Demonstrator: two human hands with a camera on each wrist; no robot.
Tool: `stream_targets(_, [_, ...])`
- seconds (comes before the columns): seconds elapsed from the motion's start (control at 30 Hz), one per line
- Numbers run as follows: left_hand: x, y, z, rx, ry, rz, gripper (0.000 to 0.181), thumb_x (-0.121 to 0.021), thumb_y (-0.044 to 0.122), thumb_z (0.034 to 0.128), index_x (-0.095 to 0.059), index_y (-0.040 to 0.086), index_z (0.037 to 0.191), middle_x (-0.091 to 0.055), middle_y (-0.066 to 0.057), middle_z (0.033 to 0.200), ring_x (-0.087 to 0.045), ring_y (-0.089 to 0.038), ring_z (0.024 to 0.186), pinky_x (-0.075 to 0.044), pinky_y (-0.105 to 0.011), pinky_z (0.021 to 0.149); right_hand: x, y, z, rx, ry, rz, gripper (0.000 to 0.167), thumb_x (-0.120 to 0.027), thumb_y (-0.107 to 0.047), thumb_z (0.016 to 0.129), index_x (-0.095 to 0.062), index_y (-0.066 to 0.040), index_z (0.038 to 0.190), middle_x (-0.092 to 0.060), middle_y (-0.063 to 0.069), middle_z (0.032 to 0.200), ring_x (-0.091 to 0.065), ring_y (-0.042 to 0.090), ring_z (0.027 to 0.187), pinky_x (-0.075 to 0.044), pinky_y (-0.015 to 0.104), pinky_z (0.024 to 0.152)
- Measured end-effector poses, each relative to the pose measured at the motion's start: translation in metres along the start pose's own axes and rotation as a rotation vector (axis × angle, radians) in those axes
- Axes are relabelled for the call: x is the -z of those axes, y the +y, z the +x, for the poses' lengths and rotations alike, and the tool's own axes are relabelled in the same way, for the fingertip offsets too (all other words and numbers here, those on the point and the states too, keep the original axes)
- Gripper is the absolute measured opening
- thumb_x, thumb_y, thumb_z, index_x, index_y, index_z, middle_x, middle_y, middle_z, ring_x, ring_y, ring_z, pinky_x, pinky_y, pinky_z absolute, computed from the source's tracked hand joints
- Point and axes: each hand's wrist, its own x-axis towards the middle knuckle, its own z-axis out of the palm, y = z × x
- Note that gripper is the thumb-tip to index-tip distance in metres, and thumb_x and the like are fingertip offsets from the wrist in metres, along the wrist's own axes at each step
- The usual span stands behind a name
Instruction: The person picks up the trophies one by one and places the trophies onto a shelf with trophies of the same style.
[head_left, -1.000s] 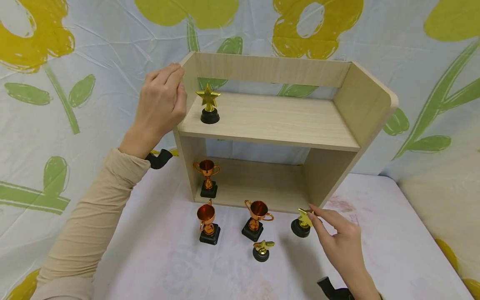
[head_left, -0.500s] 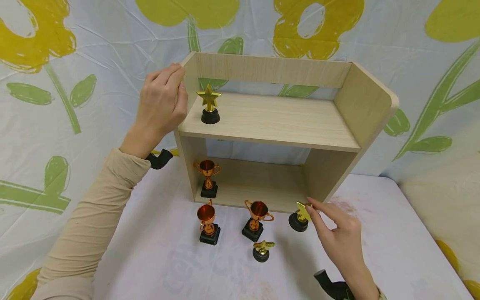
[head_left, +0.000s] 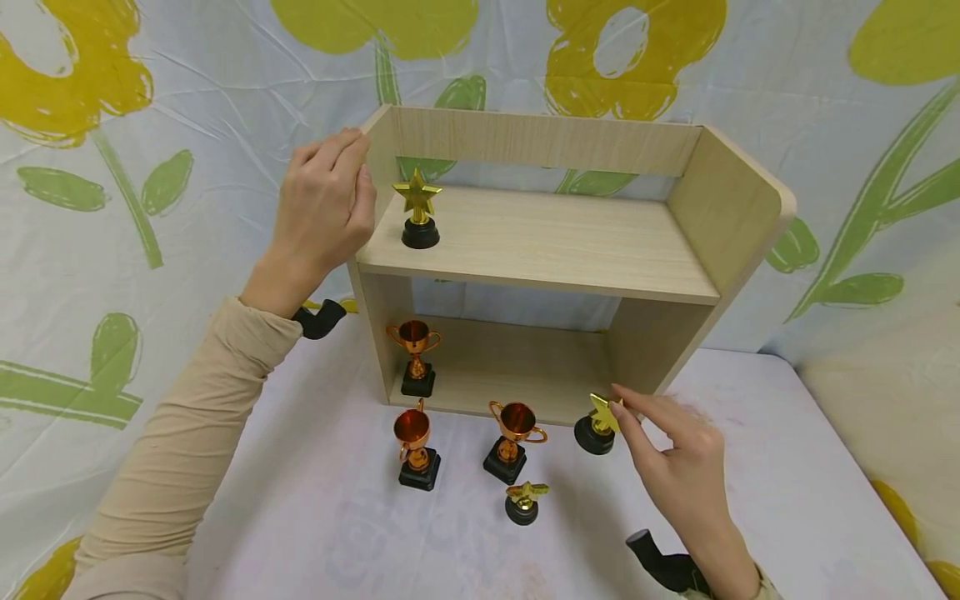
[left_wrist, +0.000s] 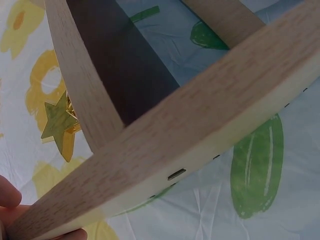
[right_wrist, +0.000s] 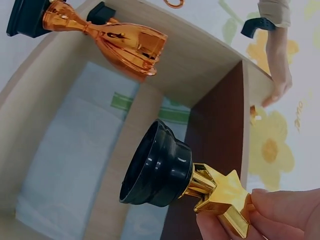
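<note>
My left hand (head_left: 324, 196) grips the upper front edge of the left side panel of a wooden shelf (head_left: 540, 237). In the left wrist view its fingertips (left_wrist: 73, 235) wrap that panel (left_wrist: 165, 135). With thumb and fingers, my right hand (head_left: 678, 467) pinches a gold star trophy (head_left: 606, 414) by its star, in front of the shelf's lower right corner. That trophy's black base (right_wrist: 159, 167) tilts away from the fingers in the right wrist view. Another gold star trophy (head_left: 418, 208) stands upright on the upper board at the left.
One bronze cup trophy (head_left: 417, 357) stands on the lower board at the left. Two more, a left cup (head_left: 417, 446) and a right cup (head_left: 512, 442), stand on the white table (head_left: 315, 533) in front. Near them is a small gold-topped trophy (head_left: 524, 502). A flowered cloth (head_left: 225, 75) hangs behind.
My right hand has raised the star trophy slightly in the head view, moving it a little left toward the shelf. My left hand and the other trophies stay where they were.
</note>
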Motion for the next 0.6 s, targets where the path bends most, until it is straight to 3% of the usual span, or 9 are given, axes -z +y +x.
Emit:
stream_targets(0.3, [-0.001,-0.001,0.000,0.003,-0.004,0.012,0.042,-0.039,0.010,0.0957,-0.062,-0.013,0.123,-0.062,-0.027,0.126,-0.057,-0.039,0.122,-0.039,-0.048,0.104,0.003,-0.005,0.013,-0.004,-0.005,0.027,0.034,-0.077,0.014,0.071,-0.077,0.000,0.102,-0.075,0.012,0.090,-0.064,-0.007,0.087,-0.046,0.008,0.078])
stream_targets(0.6, [0.003,-0.003,0.005,-0.047,-0.034,0.053,0.042,-0.038,0.010,0.0962,-0.064,-0.015,0.117,-0.065,-0.028,0.120,-0.060,-0.039,0.116,-0.040,-0.048,0.102,0.006,-0.007,0.024,0.030,-0.001,0.037,0.034,-0.076,0.015,0.072,-0.077,0.001,0.103,-0.075,0.013,0.090,-0.063,-0.007,0.088,-0.046,0.008,0.079])
